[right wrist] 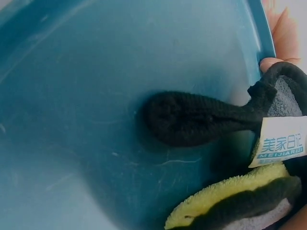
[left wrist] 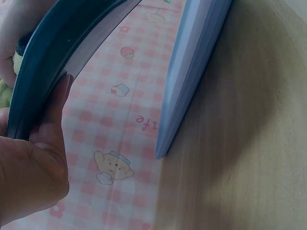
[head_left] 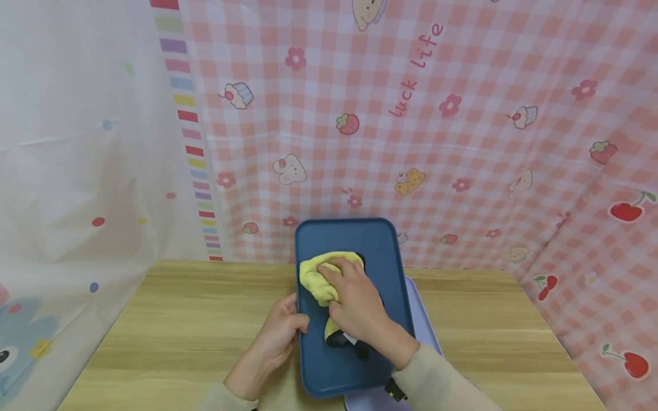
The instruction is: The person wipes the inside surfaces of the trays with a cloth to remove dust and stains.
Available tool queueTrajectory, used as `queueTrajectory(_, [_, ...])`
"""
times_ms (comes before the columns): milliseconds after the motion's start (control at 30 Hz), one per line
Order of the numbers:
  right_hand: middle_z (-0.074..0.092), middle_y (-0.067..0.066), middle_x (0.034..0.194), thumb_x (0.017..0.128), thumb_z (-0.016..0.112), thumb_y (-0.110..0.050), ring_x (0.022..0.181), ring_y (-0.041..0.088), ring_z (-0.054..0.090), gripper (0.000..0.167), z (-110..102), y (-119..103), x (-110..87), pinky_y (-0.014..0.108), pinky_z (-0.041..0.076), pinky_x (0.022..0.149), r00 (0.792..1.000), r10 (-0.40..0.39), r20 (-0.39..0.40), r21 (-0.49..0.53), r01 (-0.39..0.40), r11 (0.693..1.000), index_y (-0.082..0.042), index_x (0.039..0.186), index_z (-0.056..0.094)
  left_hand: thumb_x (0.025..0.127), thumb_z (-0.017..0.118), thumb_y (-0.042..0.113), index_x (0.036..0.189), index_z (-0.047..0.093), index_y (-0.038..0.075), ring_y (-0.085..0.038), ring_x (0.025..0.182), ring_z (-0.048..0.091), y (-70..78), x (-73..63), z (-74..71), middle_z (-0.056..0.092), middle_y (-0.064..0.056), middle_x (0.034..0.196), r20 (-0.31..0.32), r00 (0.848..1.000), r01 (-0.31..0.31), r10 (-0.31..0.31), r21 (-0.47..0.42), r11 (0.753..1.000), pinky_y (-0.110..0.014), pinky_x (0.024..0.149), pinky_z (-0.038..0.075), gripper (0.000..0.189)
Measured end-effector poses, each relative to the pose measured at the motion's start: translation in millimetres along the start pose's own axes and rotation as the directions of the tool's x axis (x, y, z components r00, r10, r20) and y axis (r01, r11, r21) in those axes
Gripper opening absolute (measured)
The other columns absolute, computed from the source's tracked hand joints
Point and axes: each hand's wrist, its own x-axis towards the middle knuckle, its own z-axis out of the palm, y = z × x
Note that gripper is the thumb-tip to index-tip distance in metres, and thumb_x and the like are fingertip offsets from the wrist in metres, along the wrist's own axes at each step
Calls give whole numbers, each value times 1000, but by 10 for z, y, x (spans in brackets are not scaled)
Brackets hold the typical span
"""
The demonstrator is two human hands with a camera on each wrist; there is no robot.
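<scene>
My left hand (head_left: 280, 334) grips the left rim of a dark blue rectangular tray (head_left: 354, 371), its thumb over the rim and its fingers underneath. The tray is raised and tilted toward me, as the left wrist view shows of its underside (left wrist: 91, 43). My right hand (head_left: 357, 299) holds a bunched yellow cleaning cloth (head_left: 321, 279) with black edging against the tray's inner face. A black hanging loop (right wrist: 177, 117) and a white printed label (right wrist: 280, 141) stick out from the cloth. The palm covers much of the cloth in the head view.
A lavender tray (head_left: 424, 319) lies behind and below the blue one, partly hidden by it. Both stand over a wood-grain table (head_left: 205, 319). Pink checked cloth (head_left: 319, 142) hangs at the back and right, with a white dotted sheet (head_left: 67, 171) at the left.
</scene>
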Motion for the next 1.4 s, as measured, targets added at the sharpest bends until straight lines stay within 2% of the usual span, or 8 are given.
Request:
queueTrajectory(267, [55, 15, 144, 76, 65, 4, 124, 35, 52, 66, 20, -14, 18, 52, 49, 100, 996, -88, 12, -60, 89, 994, -8, 141, 65, 63, 47, -14, 126, 57, -12, -13, 86, 64, 3, -19, 7, 72, -6, 100, -26, 1000, 11, -10, 23, 1000, -24, 69, 52, 63])
queueTrajectory(633, [57, 15, 142, 76, 66, 3, 126, 35, 52, 65, 0, 35, 11, 50, 49, 102, 982, -179, 55, -112, 184, 977, -10, 140, 66, 60, 48, -13, 119, 60, -11, -11, 73, 60, -6, -17, 10, 67, -2, 87, -80, 997, 23, -20, 33, 999, -22, 60, 48, 60])
queueTrajectory(767, [57, 15, 143, 76, 65, 4, 128, 34, 52, 65, -21, 47, 1, 51, 48, 105, 976, -203, 80, -115, 211, 971, -10, 139, 67, 59, 50, -13, 123, 60, -13, -11, 73, 56, -7, -15, 12, 66, -3, 97, -99, 995, 24, -19, 42, 999, -21, 59, 44, 65])
queueTrajectory(900, [57, 14, 144, 76, 65, 4, 129, 34, 53, 65, -31, 67, -20, 51, 49, 104, 970, -216, 108, -128, 229, 965, -12, 140, 67, 59, 50, -13, 129, 60, -13, -14, 82, 58, -7, -9, 14, 65, -9, 116, -97, 995, 16, -12, 44, 999, -21, 62, 46, 71])
queueTrajectory(1000, [56, 13, 144, 77, 66, 4, 129, 33, 52, 65, -39, 83, -44, 50, 49, 103, 967, -223, 125, -139, 240, 961, -14, 139, 67, 60, 50, -13, 136, 57, -12, -17, 99, 59, -11, -6, 13, 60, -13, 134, -70, 998, 4, -2, 39, 999, -23, 72, 50, 77])
queueTrajectory(1100, [57, 11, 143, 76, 68, 5, 129, 32, 52, 65, -56, 96, -77, 50, 50, 103, 965, -227, 128, -145, 245, 959, -15, 138, 68, 61, 49, -12, 142, 54, -11, -19, 111, 57, -15, -6, 10, 55, -16, 144, -36, 999, 1, 1, 39, 999, -23, 83, 50, 81])
queueTrajectory(1167, [57, 11, 144, 76, 68, 5, 129, 33, 52, 65, -69, 101, -102, 51, 50, 103, 966, -224, 128, -147, 242, 959, -15, 138, 68, 62, 49, -12, 143, 53, -11, -19, 109, 59, -16, -6, 8, 58, -16, 141, -29, 1000, 4, -3, 42, 999, -23, 82, 50, 81])
queueTrajectory(1400, [57, 12, 146, 78, 69, 5, 129, 37, 52, 63, -127, 106, -187, 53, 49, 103, 978, -160, 135, -144, 180, 973, -14, 138, 68, 63, 46, -13, 138, 56, -10, -17, 86, 68, -12, -3, -4, 73, -11, 108, -20, 1000, 18, -18, 17, 1000, -26, 70, 54, 76])
